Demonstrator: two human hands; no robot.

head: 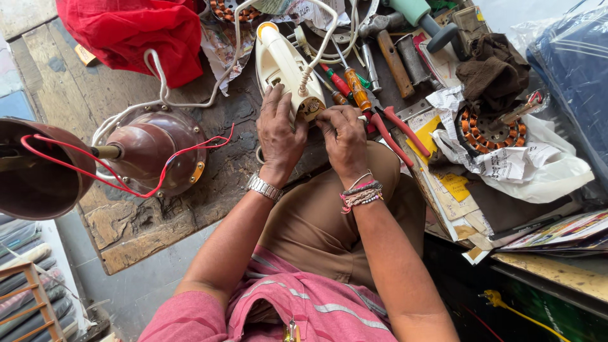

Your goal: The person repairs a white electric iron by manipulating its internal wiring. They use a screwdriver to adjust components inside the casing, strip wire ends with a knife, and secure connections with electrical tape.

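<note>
Your left hand (280,130) cups the cream plastic electric iron (283,66) mid-surface, grip wrapped round its rear end; right hand (345,139) pinches there. Rigid, probably hefty (cord trailing): hold the body.

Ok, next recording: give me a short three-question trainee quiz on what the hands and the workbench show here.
1. True or false: both hands rest on the cream electric iron.
2. Which wrist has the metal watch? A) left B) right C) neither
3. Fill in: the thin wire looping around the brown fan motor housing is ____ in colour.

Key
1. True: the left hand and the right hand both touch the iron's near end.
2. A: the right wrist has bead bracelets instead.
3. Red: the red wire runs from the housing toward the brown fan canopy.
</note>
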